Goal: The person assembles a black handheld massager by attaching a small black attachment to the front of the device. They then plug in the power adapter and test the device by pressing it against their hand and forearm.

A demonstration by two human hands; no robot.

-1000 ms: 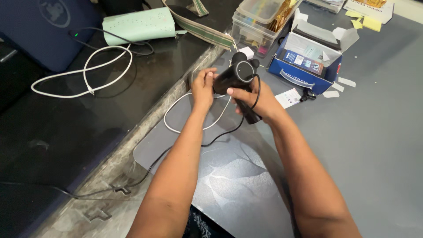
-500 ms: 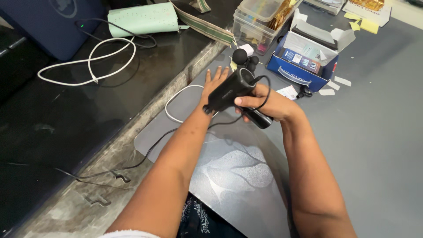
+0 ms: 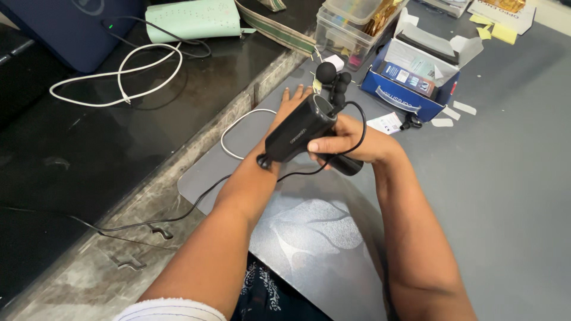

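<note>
Massager (image 3: 299, 135) now lies across the left wrist, right hand (image 3: 351, 142) fingers wrapped around it; left hand (image 3: 291, 104) fingers spread near the worktop's (image 3: 511, 178) edge.

Your matt black plastic massage gun (image 3: 297, 134) sits above a smooth grey mat (image 3: 309, 238); the dark surface (image 3: 107, 160) looks glossy, the blue box (image 3: 410, 83) is cardboard

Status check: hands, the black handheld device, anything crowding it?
Right hand gripping black massage gun by its handle. Left hand open, behind the gun's body. Black cord trails off the gun across the left forearm; blue box beyond, apart.
</note>
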